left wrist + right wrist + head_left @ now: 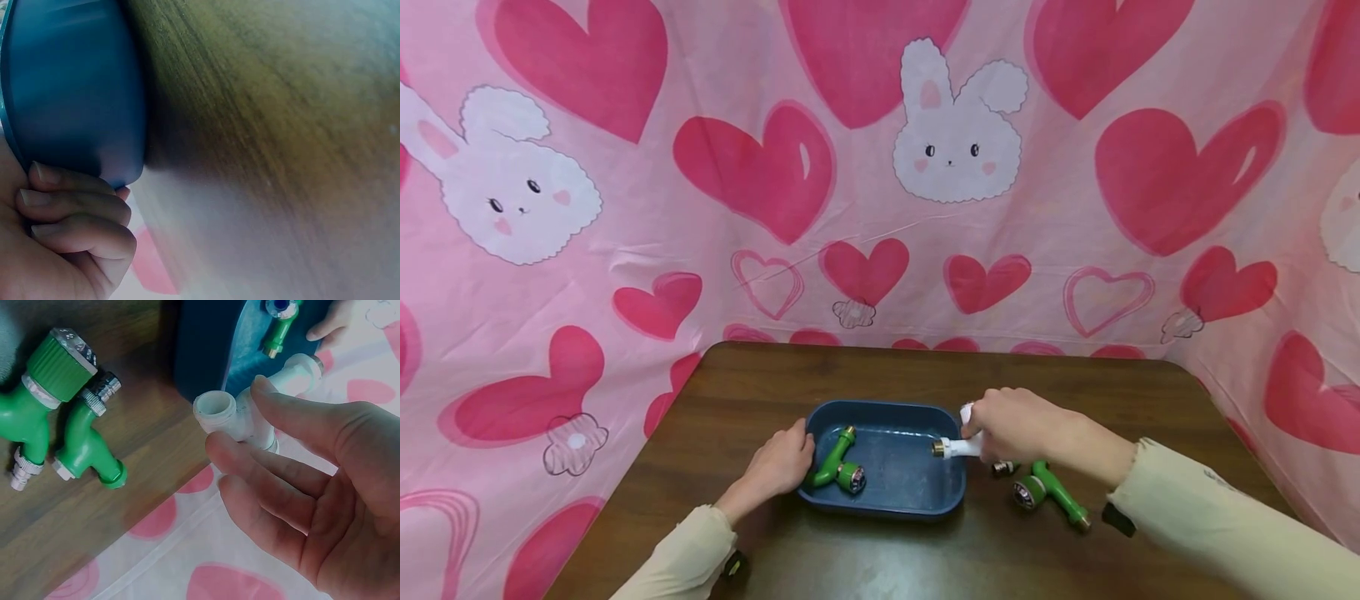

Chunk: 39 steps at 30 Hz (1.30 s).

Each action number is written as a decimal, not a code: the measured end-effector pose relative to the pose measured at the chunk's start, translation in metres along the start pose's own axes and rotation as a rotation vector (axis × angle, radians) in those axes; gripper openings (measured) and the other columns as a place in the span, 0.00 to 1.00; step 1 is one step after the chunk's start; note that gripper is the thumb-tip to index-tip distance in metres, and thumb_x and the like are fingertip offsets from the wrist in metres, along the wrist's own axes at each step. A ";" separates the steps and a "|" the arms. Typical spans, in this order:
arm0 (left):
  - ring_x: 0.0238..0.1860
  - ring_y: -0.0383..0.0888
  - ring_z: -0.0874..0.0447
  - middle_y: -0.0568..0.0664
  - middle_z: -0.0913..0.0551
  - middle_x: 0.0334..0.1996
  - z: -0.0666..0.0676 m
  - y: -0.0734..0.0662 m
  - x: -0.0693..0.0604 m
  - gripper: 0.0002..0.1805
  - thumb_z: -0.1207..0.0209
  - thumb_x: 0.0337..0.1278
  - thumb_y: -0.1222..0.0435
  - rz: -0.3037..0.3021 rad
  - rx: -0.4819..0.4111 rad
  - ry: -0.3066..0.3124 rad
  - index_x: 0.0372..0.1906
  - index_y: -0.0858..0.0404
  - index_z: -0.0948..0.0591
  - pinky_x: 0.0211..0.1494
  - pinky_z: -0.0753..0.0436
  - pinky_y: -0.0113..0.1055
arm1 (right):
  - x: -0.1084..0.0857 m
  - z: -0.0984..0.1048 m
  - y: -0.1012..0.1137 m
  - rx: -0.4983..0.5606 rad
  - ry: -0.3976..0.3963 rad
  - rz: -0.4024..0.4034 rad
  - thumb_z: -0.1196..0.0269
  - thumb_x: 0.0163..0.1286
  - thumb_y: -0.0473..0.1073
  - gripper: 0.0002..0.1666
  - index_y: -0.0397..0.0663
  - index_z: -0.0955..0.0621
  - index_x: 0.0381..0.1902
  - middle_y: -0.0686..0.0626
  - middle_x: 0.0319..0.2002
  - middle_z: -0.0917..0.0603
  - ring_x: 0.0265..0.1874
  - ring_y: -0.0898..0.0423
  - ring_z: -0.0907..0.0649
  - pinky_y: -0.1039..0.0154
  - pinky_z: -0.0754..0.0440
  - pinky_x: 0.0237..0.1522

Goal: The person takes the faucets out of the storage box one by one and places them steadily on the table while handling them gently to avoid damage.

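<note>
A blue tray stands on the table, with a green valve lying in its left part. My left hand grips the tray's left end; in the left wrist view the fingers of that hand are curled against the tray wall. Over the tray's right rim, my right hand pinches a white pipe fitting, its brass end pointing left above the tray. The right wrist view has the right hand holding the white fitting between thumb and fingers, an open round mouth facing the camera.
Right of the tray, another green valve lies under my right forearm. Two green valves, one large and one smaller, appear on the table in the right wrist view. A dark object is beside my right sleeve. Heart-patterned cloth hangs behind.
</note>
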<state>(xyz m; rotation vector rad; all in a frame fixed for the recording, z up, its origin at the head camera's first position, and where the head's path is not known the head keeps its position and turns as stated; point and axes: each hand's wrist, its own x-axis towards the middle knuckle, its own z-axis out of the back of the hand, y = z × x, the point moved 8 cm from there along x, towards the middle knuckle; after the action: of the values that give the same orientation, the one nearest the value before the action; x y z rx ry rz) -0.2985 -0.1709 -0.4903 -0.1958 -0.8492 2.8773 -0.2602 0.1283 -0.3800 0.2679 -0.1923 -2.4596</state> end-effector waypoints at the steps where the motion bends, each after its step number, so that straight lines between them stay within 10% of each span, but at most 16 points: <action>1: 0.27 0.47 0.23 0.53 0.26 0.27 0.000 0.000 0.000 0.22 0.50 0.82 0.63 -0.002 0.004 -0.001 0.66 0.77 0.28 0.30 0.22 0.41 | -0.001 0.000 0.000 0.010 -0.001 0.004 0.21 0.59 0.39 0.16 0.51 0.07 0.46 0.53 0.39 0.10 0.27 0.61 0.21 0.66 0.19 0.27; 39: 0.26 0.47 0.23 0.53 0.25 0.27 0.009 0.004 0.006 0.23 0.51 0.83 0.63 0.016 -0.004 0.049 0.68 0.76 0.28 0.29 0.23 0.41 | -0.016 -0.016 -0.023 0.002 -0.028 0.059 0.20 0.58 0.39 0.12 0.55 0.07 0.41 0.59 0.35 0.12 0.29 0.61 0.20 0.62 0.18 0.30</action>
<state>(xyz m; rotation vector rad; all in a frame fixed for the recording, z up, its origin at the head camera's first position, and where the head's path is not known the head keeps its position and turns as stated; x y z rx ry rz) -0.3063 -0.1778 -0.4853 -0.2730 -0.8483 2.8731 -0.2574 0.1548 -0.3983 0.2253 -0.2112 -2.4056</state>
